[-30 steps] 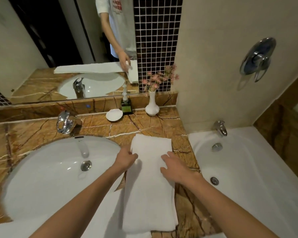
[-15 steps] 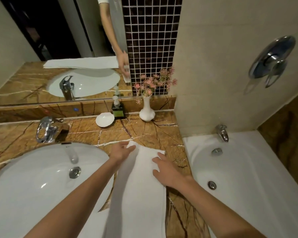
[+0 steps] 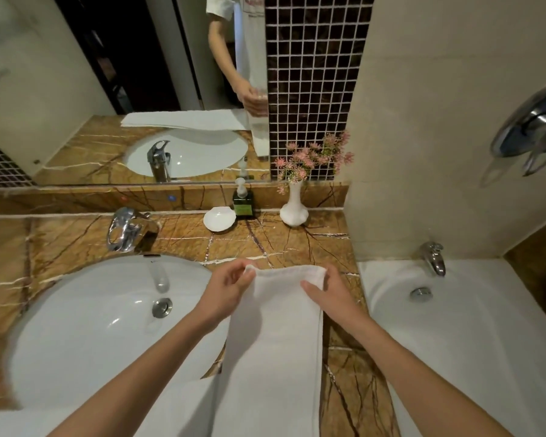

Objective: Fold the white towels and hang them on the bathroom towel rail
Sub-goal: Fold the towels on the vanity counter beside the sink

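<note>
Both your hands are gripping the far end of the white towel point(image 3: 275, 342). Your left hand point(image 3: 226, 293) pinches the far-left corner between thumb and curled fingers. Your right hand point(image 3: 328, 294) has its thumb on top of the far-right corner, fingers tucked behind it.

Head view: the towel runs lengthwise down the right side of the marble counter point(image 3: 265, 241), between the sink point(image 3: 92, 310) and the bathtub point(image 3: 454, 326). Its near end goes out of frame at the bottom, and the far edge looks raised off the counter.

Along the counter's back edge sit the faucet point(image 3: 123, 228), a shell dish point(image 3: 219, 218), a soap dispenser point(image 3: 243, 203) and a white vase point(image 3: 293, 209) with pink flowers. The mirror point(image 3: 76, 74) shows a second towel point(image 3: 183, 119) lying along the counter's near edge.
</note>
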Available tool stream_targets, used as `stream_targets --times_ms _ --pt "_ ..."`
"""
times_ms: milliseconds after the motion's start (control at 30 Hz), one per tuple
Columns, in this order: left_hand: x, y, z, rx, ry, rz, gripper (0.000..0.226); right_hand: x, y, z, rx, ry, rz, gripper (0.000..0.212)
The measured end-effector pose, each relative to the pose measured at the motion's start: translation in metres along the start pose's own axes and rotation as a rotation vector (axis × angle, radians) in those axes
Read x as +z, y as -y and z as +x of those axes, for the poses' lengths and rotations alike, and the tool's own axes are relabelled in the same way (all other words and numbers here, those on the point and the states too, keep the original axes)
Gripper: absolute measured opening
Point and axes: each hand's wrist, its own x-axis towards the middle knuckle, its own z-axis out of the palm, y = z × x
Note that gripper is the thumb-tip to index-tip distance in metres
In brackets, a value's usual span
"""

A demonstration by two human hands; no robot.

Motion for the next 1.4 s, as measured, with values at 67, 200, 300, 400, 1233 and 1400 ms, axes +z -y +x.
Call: stream_targets --times_ms 67,200,300,400,1233,1400 --pt "-0.007 -0.005 -0.009 0.010 -0.014 -0.026 0.017 0.000 0.002 0.001 0.018 0.073 0.128 0.045" --pt "-0.018 -0.009 -0.023 -0.003 -0.065 -0.070 0.016 0.004 0.007 -0.006 0.011 0.214 0.412 0.033" --pt "-0.020 -0.008 -0.035 -0.008 -0.117 -0.065 0.014 0.008 0.021 -0.025 0.016 0.198 0.474 0.028" --pt "-0.021 -0.009 -0.051 -0.015 -0.165 -0.101 0.009 0.014 0.033 -0.054 -0.038 0.029 0.302 0.027" --pt "-0.064 -0.081 -0.193 0.249 -0.633 -0.039 0.017 0.047 0.139 -0.180 -0.590 -0.014 -0.119 0.039" --pt "-0.098 -0.100 -0.243 0.355 -0.861 0.007 0.021 0.093 0.194 -0.191 -0.779 0.159 -0.131 0.034"
